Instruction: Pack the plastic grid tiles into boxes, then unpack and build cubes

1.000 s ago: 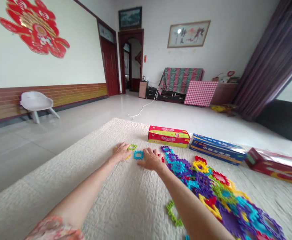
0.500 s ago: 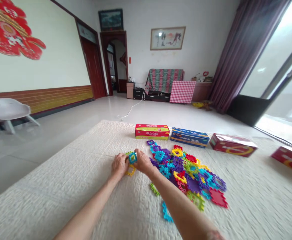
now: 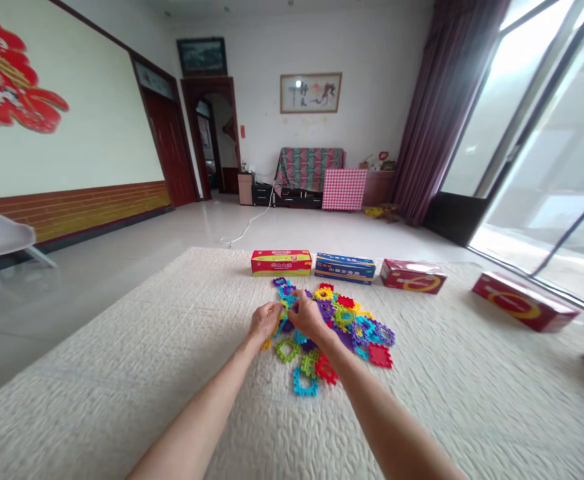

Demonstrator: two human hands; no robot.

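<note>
My left hand [image 3: 265, 321] is closed on a few toothed interlocking plastic pieces [image 3: 283, 311], with green, yellow and blue showing beside its fingertips. Facing it, my right hand [image 3: 309, 317] has its fingers bent at the left part of a colourful pile of similar pieces [image 3: 345, 317]. Whatever lies between those fingers is too small and partly covered to make out. Closer to me, a green frame piece [image 3: 287, 350], a blue frame piece [image 3: 305, 382] and a red piece [image 3: 327, 369] lie on the cream quilted mat [image 3: 212, 400].
Behind the pile stand a red and yellow-green box [image 3: 281, 264], a blue box [image 3: 345, 269] and dark red boxes [image 3: 413, 277] toward the right. A white chair [image 3: 2, 237] is at the far left. A white cable [image 3: 247, 229] runs over the tiled floor.
Both hands have moved right, up to the pile, with the joined pieces still in my left hand. The view has turned to the right, and more of the near pieces now show.
</note>
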